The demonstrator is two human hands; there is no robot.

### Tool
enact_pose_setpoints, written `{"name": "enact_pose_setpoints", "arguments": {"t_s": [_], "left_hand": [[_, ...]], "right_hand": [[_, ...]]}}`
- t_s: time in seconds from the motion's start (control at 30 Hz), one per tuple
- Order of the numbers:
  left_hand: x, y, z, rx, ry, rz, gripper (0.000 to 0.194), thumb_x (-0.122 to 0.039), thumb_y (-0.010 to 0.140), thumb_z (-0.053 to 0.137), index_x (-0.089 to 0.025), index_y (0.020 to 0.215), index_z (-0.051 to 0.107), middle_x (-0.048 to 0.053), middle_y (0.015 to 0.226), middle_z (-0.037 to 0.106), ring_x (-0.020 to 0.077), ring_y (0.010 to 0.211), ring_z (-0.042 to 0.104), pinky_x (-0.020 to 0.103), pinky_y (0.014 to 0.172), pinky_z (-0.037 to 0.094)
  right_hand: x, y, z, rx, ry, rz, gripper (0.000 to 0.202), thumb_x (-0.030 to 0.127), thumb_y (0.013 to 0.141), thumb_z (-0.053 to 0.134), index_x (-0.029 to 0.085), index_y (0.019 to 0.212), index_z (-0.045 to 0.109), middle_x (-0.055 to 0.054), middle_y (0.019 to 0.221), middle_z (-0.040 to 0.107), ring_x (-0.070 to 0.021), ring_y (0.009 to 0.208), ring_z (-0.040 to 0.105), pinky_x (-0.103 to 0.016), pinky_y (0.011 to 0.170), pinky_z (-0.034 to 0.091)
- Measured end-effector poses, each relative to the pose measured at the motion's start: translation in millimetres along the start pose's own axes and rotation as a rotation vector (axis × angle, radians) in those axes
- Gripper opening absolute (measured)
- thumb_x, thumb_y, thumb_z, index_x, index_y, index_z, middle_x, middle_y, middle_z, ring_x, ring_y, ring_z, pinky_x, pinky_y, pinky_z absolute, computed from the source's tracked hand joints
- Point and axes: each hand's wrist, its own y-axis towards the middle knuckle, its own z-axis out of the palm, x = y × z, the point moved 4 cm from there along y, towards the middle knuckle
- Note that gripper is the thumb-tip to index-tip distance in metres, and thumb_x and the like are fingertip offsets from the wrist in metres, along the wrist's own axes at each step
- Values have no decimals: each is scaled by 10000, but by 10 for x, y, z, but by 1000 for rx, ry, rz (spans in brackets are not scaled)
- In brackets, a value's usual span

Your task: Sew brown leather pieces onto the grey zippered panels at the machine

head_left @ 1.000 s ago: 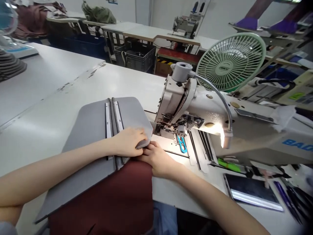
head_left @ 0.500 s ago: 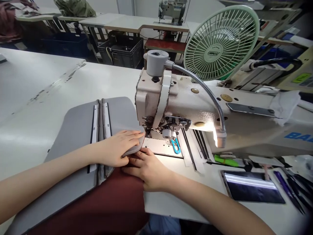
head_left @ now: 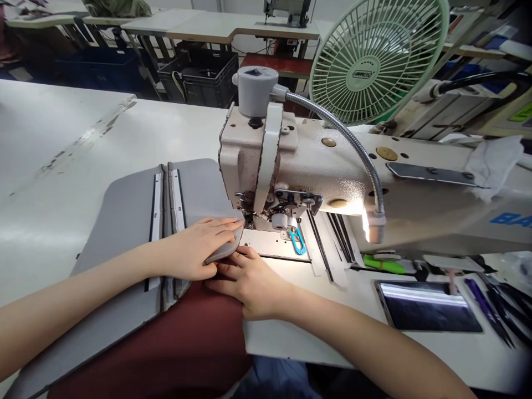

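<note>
A sewing machine (head_left: 253, 149) stands before me, its needle area (head_left: 248, 220) right by the fabric. A large grey fabric panel (head_left: 124, 194) lies left of it, with a maroon side (head_left: 187, 338) facing me. My left hand (head_left: 195, 246) grips the panel's curved edge (head_left: 226, 250), fingers stretched over the top close to the presser foot and thumb on the near side. Just below, my right hand (head_left: 251, 282) holds the same edge where grey meets maroon; its fingertips are partly hidden. Two white strips (head_left: 178, 199) run along a seam in the panel.
A blue loop-shaped piece (head_left: 297, 241) sits by the machine bed. Black rods (head_left: 320, 244), a green-handled tool (head_left: 384, 264), a phone (head_left: 428, 305) and scissors (head_left: 505, 305) lie to the right. A lit lamp (head_left: 374, 224) hangs from a flexible neck; a green fan (head_left: 374, 66) stands behind.
The view has shifted slightly, so the machine sits a little higher and further left. Both hands keep their hold on the panel edge, with little visible movement of the fabric.
</note>
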Motion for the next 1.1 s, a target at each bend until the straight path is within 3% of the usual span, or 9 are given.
{"name": "enact_pose_setpoints", "arguments": {"t_s": [0.17,0.43,0.67,0.9,1.1], "left_hand": [[-26,74,-10,20,7,-10,561,-229,759,553,-128,1310,518,119,1586,283,290,1466,258,440,1201,249],[-87,210,9,29,4,-45,480,-266,779,555,-136,1241,550,128,1570,317,290,1460,272,455,1199,248],[-100,199,-26,2,-3,-69,384,-248,783,563,-172,1159,584,104,1519,409,293,1431,331,438,1165,327],[-95,256,-87,-25,-22,-74,300,-220,753,566,-189,1046,623,74,1424,509,267,1298,489,400,1097,405],[-107,187,-29,-13,-29,-63,371,-223,772,583,-214,1140,631,44,1508,437,257,1399,388,401,1165,340]], "right_hand": [[-30,-33,-37,13,-10,4,505,228,805,554,233,1308,596,-74,1359,581,-284,1177,446,-446,996,304],[-87,-154,-96,4,3,21,494,236,815,545,234,1304,608,-40,1368,578,-275,1189,460,-443,1058,276],[-91,-170,-83,-35,23,24,453,256,856,521,233,1299,611,-36,1395,561,-272,1254,432,-433,1083,260],[-138,-177,-104,-4,7,52,498,238,838,535,240,1334,579,-46,1456,503,-274,1327,380,-438,1093,248],[-50,-187,-74,18,-7,38,526,231,822,546,224,1348,562,-65,1457,501,-281,1349,366,-456,1103,236]]}}
